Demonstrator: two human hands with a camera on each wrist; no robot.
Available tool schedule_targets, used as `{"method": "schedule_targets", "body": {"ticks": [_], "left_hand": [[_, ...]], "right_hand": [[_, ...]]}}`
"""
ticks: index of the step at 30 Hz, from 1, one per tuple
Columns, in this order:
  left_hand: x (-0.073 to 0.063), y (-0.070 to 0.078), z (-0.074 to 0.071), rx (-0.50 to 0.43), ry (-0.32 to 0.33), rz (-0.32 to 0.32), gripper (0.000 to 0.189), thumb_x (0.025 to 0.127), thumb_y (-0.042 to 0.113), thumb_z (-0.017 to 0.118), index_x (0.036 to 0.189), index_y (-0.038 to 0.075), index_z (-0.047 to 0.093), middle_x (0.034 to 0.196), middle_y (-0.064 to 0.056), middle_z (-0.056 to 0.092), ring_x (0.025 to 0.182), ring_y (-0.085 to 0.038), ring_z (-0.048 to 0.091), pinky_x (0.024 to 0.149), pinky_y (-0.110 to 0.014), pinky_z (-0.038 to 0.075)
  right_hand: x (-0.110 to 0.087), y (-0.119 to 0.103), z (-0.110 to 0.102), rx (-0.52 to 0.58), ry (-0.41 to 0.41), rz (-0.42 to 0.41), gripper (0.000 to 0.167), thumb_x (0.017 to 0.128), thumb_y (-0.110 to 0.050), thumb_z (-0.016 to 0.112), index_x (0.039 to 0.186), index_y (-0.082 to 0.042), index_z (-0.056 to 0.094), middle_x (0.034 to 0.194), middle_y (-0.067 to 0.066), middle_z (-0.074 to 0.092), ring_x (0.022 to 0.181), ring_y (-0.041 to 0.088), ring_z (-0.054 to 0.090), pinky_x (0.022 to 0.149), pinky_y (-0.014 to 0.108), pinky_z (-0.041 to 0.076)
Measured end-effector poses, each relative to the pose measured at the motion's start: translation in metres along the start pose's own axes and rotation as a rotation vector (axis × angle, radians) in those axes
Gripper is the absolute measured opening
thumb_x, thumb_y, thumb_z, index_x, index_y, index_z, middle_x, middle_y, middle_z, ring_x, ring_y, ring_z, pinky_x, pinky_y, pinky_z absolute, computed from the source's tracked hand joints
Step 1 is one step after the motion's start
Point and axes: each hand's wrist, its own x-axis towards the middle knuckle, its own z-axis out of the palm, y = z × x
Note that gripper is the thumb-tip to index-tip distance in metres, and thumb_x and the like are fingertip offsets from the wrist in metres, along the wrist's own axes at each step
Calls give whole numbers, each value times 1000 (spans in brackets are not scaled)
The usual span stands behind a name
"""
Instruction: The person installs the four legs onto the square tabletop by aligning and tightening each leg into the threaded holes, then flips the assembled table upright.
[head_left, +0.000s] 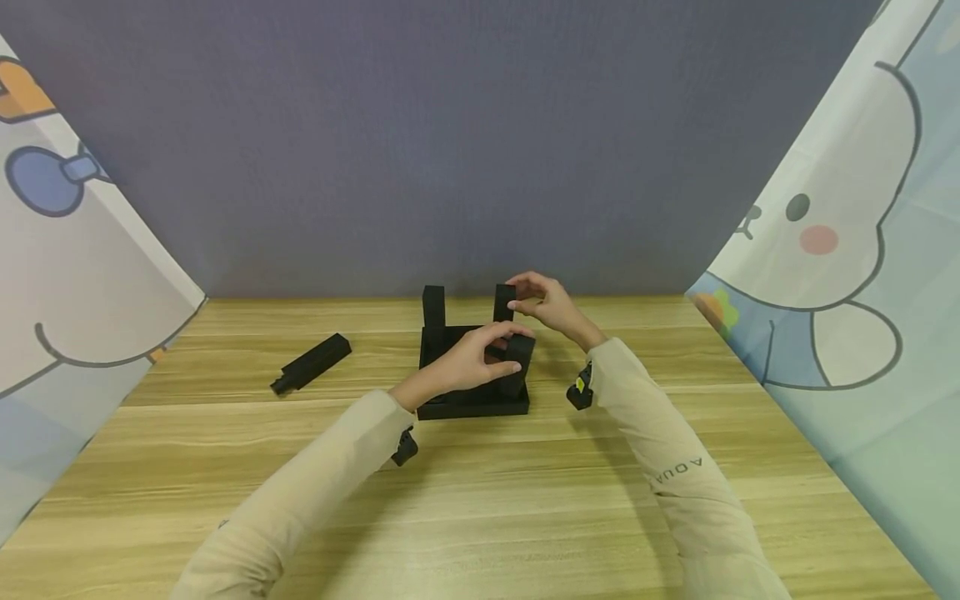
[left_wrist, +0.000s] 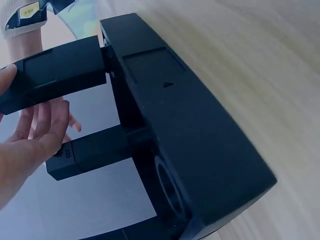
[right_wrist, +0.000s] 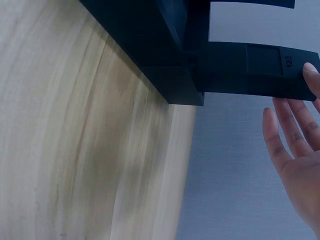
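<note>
Starting out wide, to the left of the black base, here's a loose post lying on the counter, narrow end pointing away from the base. Come in to the base's near left corner and there's a round socket with no post in it; behind it, on the far left corner, a post stands up. Now the left hand, reaching over the base, thumb and fingers grasping the near right post! And at the base's far right corner, another upright post, its top pinched by the right hand. This looks like the seating step, posts being set or steadied in their corners; whether they're fully home, I can't tell. Next, I'd judge, it calls for firm downward pressure, then release, and the loose post lined up with that vacant socket.
</note>
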Motion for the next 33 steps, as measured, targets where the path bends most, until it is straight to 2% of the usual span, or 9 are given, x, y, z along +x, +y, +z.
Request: {"method": "schedule_targets", "body": {"ticks": [3, 8, 13, 17, 22, 30, 33], "left_hand": [[-1, 1, 4, -13, 38, -22, 49, 85, 21, 65, 131, 17, 47, 134, -2, 45, 113, -23, 51, 82, -30, 52], [-3, 5, 14, 39, 170, -47, 51, 81, 28, 70, 127, 21, 49, 128, -3, 51, 105, -20, 55, 80, -31, 52], [-5, 6, 22, 86, 282, -30, 52, 78, 27, 73, 125, 18, 51, 123, -6, 55, 104, -18, 55, 81, -32, 51], [-5, 6, 24, 103, 316, -12, 50, 78, 26, 73, 123, 16, 52, 119, -3, 56, 106, -16, 54, 83, -28, 50], [-6, 5, 20, 100, 266, -13, 48, 81, 24, 70, 124, 16, 51, 119, -6, 55, 103, -20, 56, 77, -27, 52], [-2, 4, 5, -13, 72, -43, 50, 85, 15, 65, 131, 17, 47, 127, -9, 51, 105, -24, 57, 77, -27, 54], [-2, 4, 2, -49, 32, -37, 50, 86, 12, 63, 133, 15, 45, 127, -10, 51, 104, -24, 57, 77, -29, 54]], "right_hand": [[0, -1, 0, 4, 0, 11, 36, 87, -4, 60, 121, 5, 51, 115, 26, 54, 104, 39, 53, 89, 50, 44], [-1, -2, 0, 4, 1, 19, 36, 87, -4, 59, 122, 5, 51, 114, 26, 55, 104, 38, 53, 89, 49, 44], [0, -2, 0, 10, 0, 24, 37, 87, -4, 60, 122, 5, 51, 113, 27, 55, 103, 39, 53, 88, 49, 44], [0, -2, 1, 11, -2, 25, 36, 87, -4, 59, 122, 4, 51, 114, 26, 55, 103, 38, 54, 88, 49, 45], [-1, -2, 1, 15, 3, 21, 36, 87, -3, 59, 122, 5, 51, 115, 26, 54, 104, 39, 53, 89, 50, 44], [0, 0, 1, 17, 3, 20, 35, 87, -3, 59, 121, 4, 51, 114, 26, 55, 103, 38, 54, 89, 51, 44], [1, 0, 1, 24, 0, 16, 35, 87, -2, 59, 121, 5, 51, 113, 26, 55, 102, 38, 54, 88, 51, 44]]}}
